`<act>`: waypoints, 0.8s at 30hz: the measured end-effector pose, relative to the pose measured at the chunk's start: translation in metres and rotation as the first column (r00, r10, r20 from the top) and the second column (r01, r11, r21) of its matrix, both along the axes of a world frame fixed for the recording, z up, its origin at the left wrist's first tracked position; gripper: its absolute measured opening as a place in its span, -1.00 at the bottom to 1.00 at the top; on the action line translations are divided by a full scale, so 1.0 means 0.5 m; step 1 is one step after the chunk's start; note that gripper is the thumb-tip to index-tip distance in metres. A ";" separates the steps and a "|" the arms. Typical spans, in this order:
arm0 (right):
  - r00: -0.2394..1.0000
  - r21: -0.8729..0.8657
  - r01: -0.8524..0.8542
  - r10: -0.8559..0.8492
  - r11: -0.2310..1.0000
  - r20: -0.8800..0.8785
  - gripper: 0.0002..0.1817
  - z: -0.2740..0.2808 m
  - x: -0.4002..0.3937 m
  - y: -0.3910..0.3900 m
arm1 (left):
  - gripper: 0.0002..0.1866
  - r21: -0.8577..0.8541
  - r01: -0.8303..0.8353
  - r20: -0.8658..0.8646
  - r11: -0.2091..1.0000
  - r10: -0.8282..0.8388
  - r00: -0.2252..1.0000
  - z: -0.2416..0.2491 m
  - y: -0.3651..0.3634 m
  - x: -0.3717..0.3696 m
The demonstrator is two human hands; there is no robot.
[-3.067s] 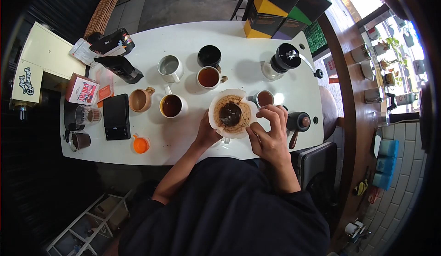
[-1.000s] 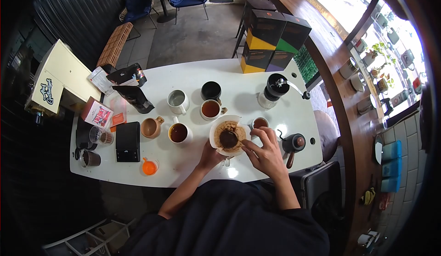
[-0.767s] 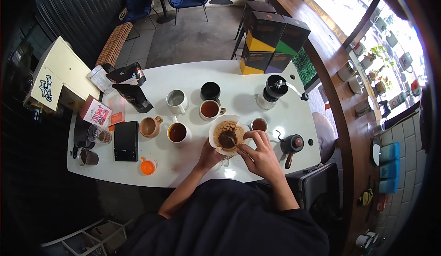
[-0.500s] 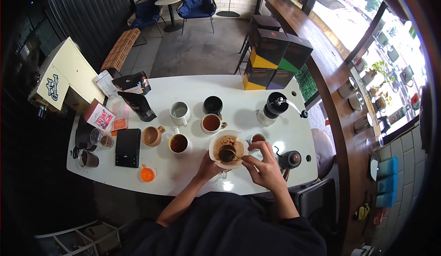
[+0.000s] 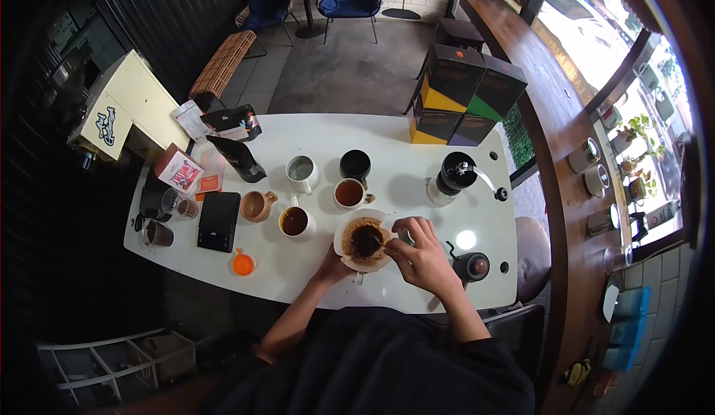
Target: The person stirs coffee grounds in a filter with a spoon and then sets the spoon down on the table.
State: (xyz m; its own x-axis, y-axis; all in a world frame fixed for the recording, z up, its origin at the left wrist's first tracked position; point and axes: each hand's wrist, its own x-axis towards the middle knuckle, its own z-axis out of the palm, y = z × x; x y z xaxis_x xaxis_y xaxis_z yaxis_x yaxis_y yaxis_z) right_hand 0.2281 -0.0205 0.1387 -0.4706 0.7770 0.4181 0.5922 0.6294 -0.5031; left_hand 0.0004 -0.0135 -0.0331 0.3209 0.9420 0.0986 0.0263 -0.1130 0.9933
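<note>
A white coffee dripper (image 5: 363, 244) with a paper filter and wet brown grounds inside is above the table's near edge. My left hand (image 5: 333, 266) is closed round its left side. Over its right side, my right hand (image 5: 423, 255) pinches a spoon (image 5: 383, 244) that dips into the grounds; the spoon's tip is hidden. Just beyond the dripper stands a white cup of reddish-brown liquid (image 5: 348, 193). To the left is another white mug with dark liquid (image 5: 295, 222). A small cup lies partly hidden behind my right hand.
On the white table (image 5: 387, 138) are a black scale (image 5: 218, 222), brown cup (image 5: 257, 206), white mug (image 5: 302, 174), black cup (image 5: 355, 165), orange scoop (image 5: 243, 264), hand grinder (image 5: 455, 176), brown-knobbed kettle (image 5: 472, 267) and stacked boxes (image 5: 456, 80).
The view has shifted, moving the table's objects in the frame. My right hand still holds the spoon in the dripper, where the grounds look more spread out, with a larger dark area.
</note>
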 end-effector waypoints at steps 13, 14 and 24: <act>0.991 0.102 -0.126 0.121 0.987 0.054 -0.74 -0.052 0.004 -0.014 | -0.13 -0.059 -0.047 -0.020 0.997 0.046 0.999 -0.001 -0.004 0.004; 0.992 0.106 -0.124 0.119 0.987 0.045 -0.74 -0.054 0.002 -0.017 | -0.14 -0.045 -0.051 0.023 0.998 0.052 0.998 -0.001 -0.006 0.006; 0.992 0.047 -0.112 0.115 0.993 -0.060 -0.85 -0.024 0.023 -0.015 | -0.11 -0.047 -0.107 0.041 0.993 0.109 0.993 0.006 -0.014 0.022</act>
